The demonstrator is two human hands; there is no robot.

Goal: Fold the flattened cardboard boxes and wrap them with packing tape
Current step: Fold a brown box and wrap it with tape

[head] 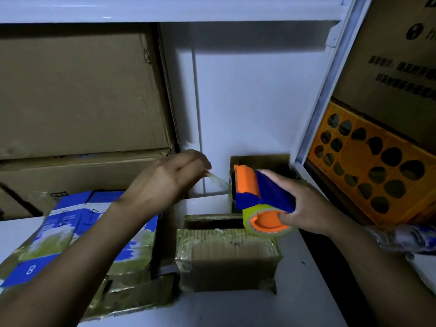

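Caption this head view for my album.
Left hand pinches clear tape strip stretched from orange-and-blue plastic dispenser gripped by right hand.

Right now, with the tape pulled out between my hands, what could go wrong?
The tape strip stretched between your left hand and the dispenser in your right hand hangs unsupported, so it may twist or stick to itself. Neither hand holds the brown box below, so it might slide when the tape is pressed on.
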